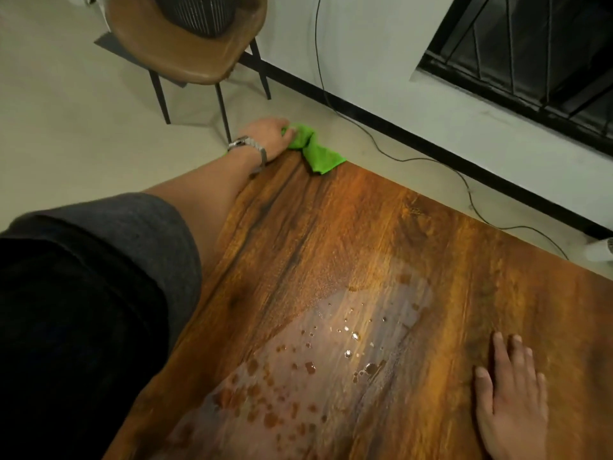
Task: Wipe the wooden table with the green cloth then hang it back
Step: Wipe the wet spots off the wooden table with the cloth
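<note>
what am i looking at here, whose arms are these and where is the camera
There is no machine here. The one picture comes from a camera worn on a person's head, looking down at their own arms. The left hand, with a wristwatch, has its grip closed on a green cloth at the far corner of the wooden table. The right hand lies flat and open on the wood, holding nothing. Water droplets sit on the near part. A brown chair stands on the floor beyond.

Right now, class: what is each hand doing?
Left hand: closed on the green cloth at the table's far corner.
Right hand: open, flat on the wooden table.
</note>
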The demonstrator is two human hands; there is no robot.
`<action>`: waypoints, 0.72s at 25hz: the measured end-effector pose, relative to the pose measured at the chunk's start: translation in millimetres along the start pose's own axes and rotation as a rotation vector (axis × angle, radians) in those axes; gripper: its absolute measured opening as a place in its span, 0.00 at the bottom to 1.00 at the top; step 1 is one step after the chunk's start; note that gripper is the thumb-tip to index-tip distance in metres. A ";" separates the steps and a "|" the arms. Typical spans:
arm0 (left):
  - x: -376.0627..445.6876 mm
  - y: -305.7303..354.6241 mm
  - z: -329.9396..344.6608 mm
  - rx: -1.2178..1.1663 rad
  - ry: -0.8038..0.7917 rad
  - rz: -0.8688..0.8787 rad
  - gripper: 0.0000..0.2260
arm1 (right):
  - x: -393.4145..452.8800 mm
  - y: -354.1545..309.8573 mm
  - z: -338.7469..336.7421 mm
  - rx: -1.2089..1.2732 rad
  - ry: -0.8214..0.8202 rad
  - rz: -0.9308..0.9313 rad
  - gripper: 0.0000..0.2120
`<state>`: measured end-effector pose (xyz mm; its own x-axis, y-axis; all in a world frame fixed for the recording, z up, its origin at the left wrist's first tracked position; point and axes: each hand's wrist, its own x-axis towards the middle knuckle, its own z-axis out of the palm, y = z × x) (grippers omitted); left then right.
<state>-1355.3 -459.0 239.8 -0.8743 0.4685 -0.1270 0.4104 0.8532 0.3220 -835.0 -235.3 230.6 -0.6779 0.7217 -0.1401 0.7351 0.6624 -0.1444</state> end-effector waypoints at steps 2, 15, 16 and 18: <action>3.8 -7.3 -2.8 -0.055 -0.002 -0.014 0.17 | 0.8 2.7 0.4 0.012 -0.004 -0.011 0.32; -192.7 -94.8 12.0 -0.354 -0.098 -0.265 0.20 | 0.4 -2.7 -1.4 0.002 0.027 -0.027 0.33; -218.7 -101.2 13.4 -0.351 -0.101 -0.281 0.18 | -0.2 -3.9 -4.3 0.021 0.020 -0.037 0.33; -267.4 -113.1 16.9 -0.352 -0.105 -0.332 0.16 | -6.2 -12.9 -10.2 0.042 0.018 -0.051 0.34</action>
<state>-1163.5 -676.8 221.6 -0.9049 0.2203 -0.3641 -0.0142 0.8395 0.5432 -840.1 -246.3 243.3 -0.7142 0.6905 -0.1141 0.6978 0.6900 -0.1923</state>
